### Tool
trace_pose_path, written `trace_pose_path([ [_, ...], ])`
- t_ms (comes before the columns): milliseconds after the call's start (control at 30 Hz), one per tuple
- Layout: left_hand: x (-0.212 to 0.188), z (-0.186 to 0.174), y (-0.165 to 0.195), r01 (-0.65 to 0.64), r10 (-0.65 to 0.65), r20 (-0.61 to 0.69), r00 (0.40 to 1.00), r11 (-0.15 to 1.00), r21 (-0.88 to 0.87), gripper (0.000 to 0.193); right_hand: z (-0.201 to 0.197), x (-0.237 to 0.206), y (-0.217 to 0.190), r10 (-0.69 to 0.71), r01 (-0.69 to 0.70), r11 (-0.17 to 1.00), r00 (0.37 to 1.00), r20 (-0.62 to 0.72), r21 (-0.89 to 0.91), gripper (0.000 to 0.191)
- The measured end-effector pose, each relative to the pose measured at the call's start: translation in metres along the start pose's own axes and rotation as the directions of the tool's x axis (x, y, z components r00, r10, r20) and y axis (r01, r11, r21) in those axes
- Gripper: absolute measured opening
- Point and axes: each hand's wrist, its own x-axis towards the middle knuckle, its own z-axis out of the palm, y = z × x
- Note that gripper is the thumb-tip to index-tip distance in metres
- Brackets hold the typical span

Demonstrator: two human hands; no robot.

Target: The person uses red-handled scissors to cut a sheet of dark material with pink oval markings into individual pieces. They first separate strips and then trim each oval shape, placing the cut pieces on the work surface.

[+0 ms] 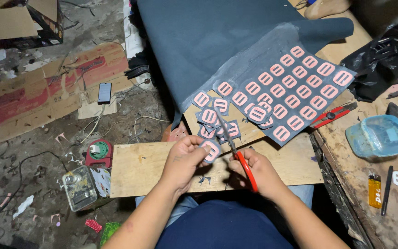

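pinching a small grey patch (211, 150) with a pink mark between thumb and fingers, the left hand (185, 161) holds it over the wooden board (139, 168); the right hand (259, 173) grips red-handled scissors (236, 147), blades narrowly parted just beside the pinch. a slip could nick those fingertips or cut into the pink mark, since the blades run so close. beyond the grip lies the grey sheet (236, 41) with rows of pink marks; far left, flattened red-printed cardboard (47, 92).
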Motion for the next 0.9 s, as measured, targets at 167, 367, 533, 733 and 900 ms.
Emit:
trace_pose_path([
  [167, -0.007, 0.024, -0.011, 0.184, -0.192, 0.121, 0.974, 0.98, 0.075, 0.035, -0.002, 0.009, -0.009, -0.21, 0.218, 0.973, 0.971, -0.114, 0.071, 0.04],
  [367, -0.003, 0.013, -0.013, 0.192, -0.193, 0.04, 0.98, 0.981, 0.025, 0.041, -0.058, 0.047, -0.051, -0.328, 0.27, 0.943, 0.858, -0.396, -0.195, 0.042],
  [533, -0.004, 0.015, -0.014, 0.072, -0.073, 0.025, 0.997, 0.996, 0.055, 0.039, -0.06, 0.033, -0.057, -0.248, 0.04, 0.886, 0.883, -0.399, -0.462, 0.043],
  [733, -0.015, 0.016, 0.005, 0.045, -0.007, 0.227, 0.974, 0.986, -0.161, 0.035, -0.003, -0.015, -0.022, -0.09, -0.054, 0.959, 0.873, 0.48, 0.279, 0.078],
  [900, -0.011, 0.006, 0.011, 0.002, 0.017, 0.081, 0.997, 0.971, -0.238, 0.031, 0.016, -0.007, -0.015, -0.151, -0.19, 0.888, 0.74, 0.656, 0.418, 0.078],
])
